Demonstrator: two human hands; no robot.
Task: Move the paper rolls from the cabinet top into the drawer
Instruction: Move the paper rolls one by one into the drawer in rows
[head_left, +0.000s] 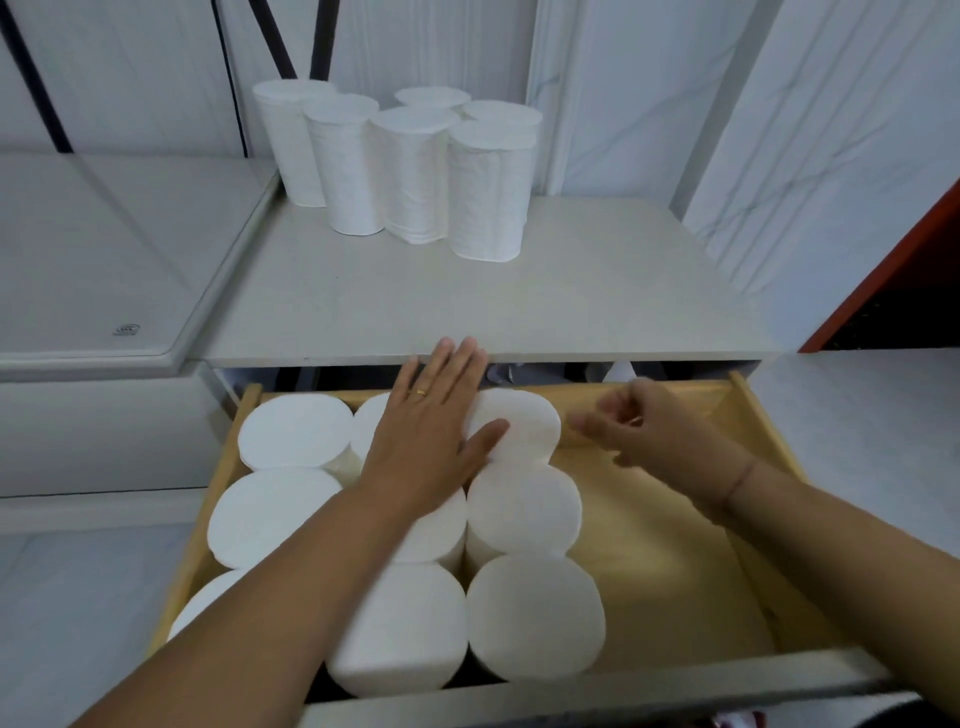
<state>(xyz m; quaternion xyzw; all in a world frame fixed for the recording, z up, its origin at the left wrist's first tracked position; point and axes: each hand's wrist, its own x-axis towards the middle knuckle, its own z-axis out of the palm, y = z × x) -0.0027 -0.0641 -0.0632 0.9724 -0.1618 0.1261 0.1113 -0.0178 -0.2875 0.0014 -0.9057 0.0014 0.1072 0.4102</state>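
Several white paper rolls stand upright in a cluster at the back of the grey cabinet top. Below it the wooden drawer is pulled out, and its left two thirds hold several upright rolls packed in rows. My left hand lies flat, fingers spread, on the tops of the back-row rolls, its thumb on the rightmost one. My right hand hovers blurred over the bare right part of the drawer, fingers loosely curled, holding nothing.
A grey padded surface lies to the left of the cabinet. White marbled wall panels rise behind. A red-edged dark object stands at the right. The drawer's grey front edge runs along the bottom.
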